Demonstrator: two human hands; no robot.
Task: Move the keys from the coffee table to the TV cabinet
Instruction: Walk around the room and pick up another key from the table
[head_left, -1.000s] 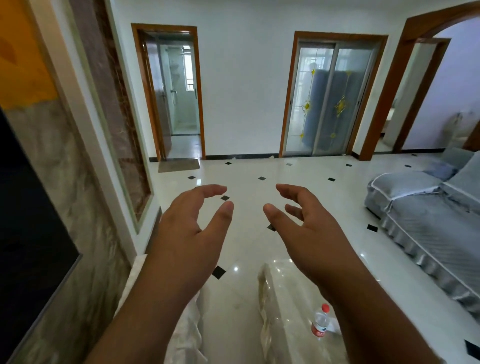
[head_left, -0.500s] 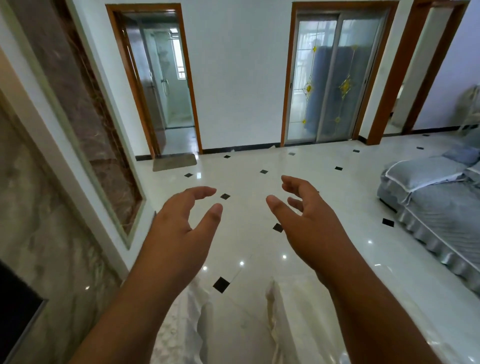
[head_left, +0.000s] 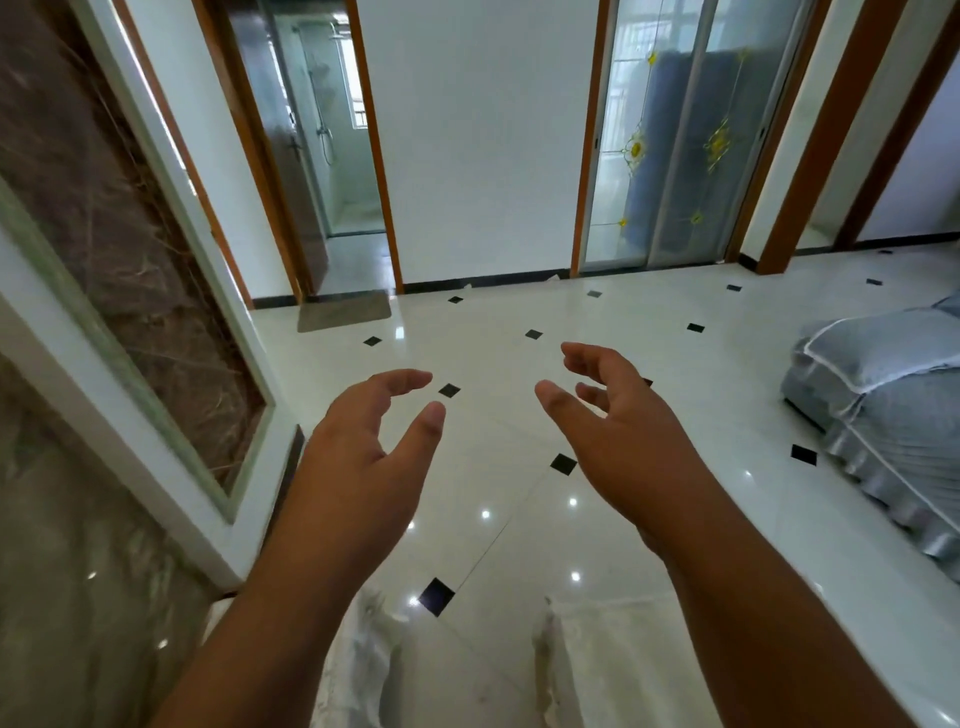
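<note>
My left hand (head_left: 358, 467) and my right hand (head_left: 618, 447) are raised side by side in front of me over the tiled floor, both empty with curled, spread fingers. The white-covered coffee table (head_left: 613, 660) shows only its near end at the bottom, under my right forearm. A white-draped edge of the TV cabinet (head_left: 358, 665) sits at the bottom left, beside the marble wall. No keys are in view.
A marble TV wall (head_left: 119, 322) runs along the left. A grey-covered sofa (head_left: 893, 426) stands at the right. Ahead lie glossy white floor tiles (head_left: 493, 322), a bathroom doorway (head_left: 332, 156) with a mat (head_left: 343, 310), and sliding glass doors (head_left: 670, 135).
The view has tilted upward: the coffee table with its water bottle and the dark TV screen have slid out of the bottom and left. Both hands stay raised, empty and apart.
</note>
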